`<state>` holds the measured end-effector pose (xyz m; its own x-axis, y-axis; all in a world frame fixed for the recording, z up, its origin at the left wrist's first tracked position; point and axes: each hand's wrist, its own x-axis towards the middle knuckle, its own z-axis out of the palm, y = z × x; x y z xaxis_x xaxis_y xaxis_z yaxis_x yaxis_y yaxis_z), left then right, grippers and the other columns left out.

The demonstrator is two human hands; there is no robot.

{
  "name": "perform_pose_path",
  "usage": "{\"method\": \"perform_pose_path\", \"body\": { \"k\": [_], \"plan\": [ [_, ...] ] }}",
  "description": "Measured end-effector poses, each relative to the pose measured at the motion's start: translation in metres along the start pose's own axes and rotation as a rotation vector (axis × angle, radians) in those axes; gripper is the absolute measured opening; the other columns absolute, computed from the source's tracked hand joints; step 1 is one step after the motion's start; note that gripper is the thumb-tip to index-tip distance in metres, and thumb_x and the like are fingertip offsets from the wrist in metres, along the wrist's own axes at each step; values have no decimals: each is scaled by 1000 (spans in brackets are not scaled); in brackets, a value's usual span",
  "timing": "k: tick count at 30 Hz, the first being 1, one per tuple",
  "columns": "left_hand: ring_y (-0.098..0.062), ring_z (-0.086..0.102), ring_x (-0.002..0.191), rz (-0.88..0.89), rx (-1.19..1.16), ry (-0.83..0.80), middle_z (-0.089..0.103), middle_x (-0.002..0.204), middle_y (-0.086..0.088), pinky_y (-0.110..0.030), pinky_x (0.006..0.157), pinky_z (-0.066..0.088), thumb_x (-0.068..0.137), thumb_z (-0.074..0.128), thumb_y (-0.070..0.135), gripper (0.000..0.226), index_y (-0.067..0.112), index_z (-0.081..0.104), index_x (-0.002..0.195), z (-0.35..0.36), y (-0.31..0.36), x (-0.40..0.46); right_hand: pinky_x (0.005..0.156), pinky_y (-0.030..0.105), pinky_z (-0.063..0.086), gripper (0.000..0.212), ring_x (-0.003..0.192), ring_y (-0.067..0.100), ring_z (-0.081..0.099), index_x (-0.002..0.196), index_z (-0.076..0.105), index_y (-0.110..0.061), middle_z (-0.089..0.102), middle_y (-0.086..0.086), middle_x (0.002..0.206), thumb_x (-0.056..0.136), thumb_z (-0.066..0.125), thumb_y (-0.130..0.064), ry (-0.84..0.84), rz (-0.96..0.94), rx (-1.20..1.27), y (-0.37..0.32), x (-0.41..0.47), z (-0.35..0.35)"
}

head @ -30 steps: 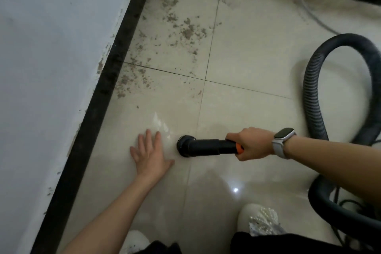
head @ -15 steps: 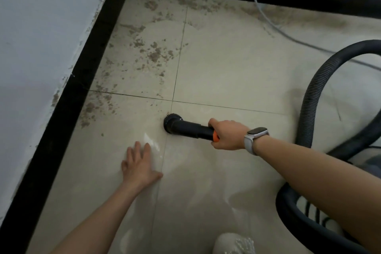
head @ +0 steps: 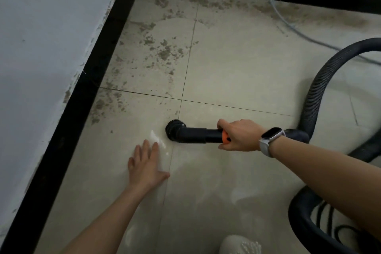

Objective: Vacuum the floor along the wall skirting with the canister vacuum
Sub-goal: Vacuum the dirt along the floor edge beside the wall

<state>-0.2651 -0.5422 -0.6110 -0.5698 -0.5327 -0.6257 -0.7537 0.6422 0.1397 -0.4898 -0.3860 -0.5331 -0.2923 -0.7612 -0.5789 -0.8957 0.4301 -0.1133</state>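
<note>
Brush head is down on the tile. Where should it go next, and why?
Probably slide the brush head left and forward toward the black skirting: the nearest dirt patch lies against it, while the tile under the brush looks clean. The right hand grips the wand.

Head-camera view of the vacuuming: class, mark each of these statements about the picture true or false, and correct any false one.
1. The right hand grips the vacuum nozzle. True.
2. The left hand is lifted clear of the floor tiles. False: it rests flat on the tiles, fingers spread.
3. Brown dirt lies on the tiles near the black skirting. True.
4. The brush head sits right in the corner. False: it stands short of the dirt, near a tile joint.
5. A watch is worn on the left wrist. False: the right wrist.
</note>
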Motion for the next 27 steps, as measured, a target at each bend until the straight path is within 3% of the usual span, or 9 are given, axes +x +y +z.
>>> {"method": "perform_pose_path", "body": {
  "k": [3,7,10,12,14,18,20,23,27],
  "plan": [
    [-26,-14,145,12,0,13,-18,158,-2,-44,117,4,82,62,53,99,27,-4,151,0,-2,-1,62,30,37,46,72,24,49,116,39,-17,50,1,83,90,55,-50,-74,-29,39,-8,7,-4],
    [-24,-13,146,37,2,-2,-17,158,0,-41,116,6,85,59,49,92,28,-1,151,-3,-8,-1,61,28,36,42,74,23,50,114,47,-16,51,2,84,89,57,-48,-44,91,167,-4,24,-14],
    [-21,2,147,33,-128,13,3,160,-1,-34,115,12,89,56,46,74,23,20,150,-10,-8,2,56,27,40,37,67,18,51,112,49,-15,52,1,84,89,57,-42,0,203,257,-10,38,-23],
    [-23,33,137,-30,-466,50,36,149,-9,-30,109,27,93,53,40,53,13,44,138,-24,-1,5,54,26,46,32,57,13,52,107,47,-16,53,0,80,89,59,-40,-40,192,340,-21,45,-27],
    [-23,54,114,-158,-988,-4,57,128,-10,-32,97,41,98,46,37,39,10,54,124,-48,13,2,53,24,46,33,57,13,53,106,44,-17,51,-2,78,88,60,-40,-118,129,351,-40,46,-29],
    [-30,57,110,-356,-1591,-249,58,121,-18,-40,91,45,99,44,37,43,6,43,129,-97,33,-1,59,29,39,43,73,21,51,110,43,-11,50,3,89,86,63,-42,-125,8,321,-71,48,-41],
    [-35,57,106,-465,-1824,-220,55,123,-22,-44,85,46,98,50,29,45,5,39,134,-124,38,0,58,32,41,43,68,20,51,105,41,-12,51,4,90,86,64,-42,-120,-66,378,-81,51,-58],
    [-35,59,90,-475,-1898,-47,54,116,-21,-47,71,49,97,51,22,46,2,35,135,-167,43,1,62,37,52,44,60,19,57,104,38,-14,57,5,91,84,67,-42,-103,-120,593,-88,50,-87],
    [-35,56,102,-425,-1864,150,52,122,-18,-47,83,47,98,48,20,45,-2,35,135,-222,35,-6,66,33,43,41,75,24,56,103,40,-17,57,5,91,84,66,-44,-18,-124,556,-64,34,-110]
  ]
}}
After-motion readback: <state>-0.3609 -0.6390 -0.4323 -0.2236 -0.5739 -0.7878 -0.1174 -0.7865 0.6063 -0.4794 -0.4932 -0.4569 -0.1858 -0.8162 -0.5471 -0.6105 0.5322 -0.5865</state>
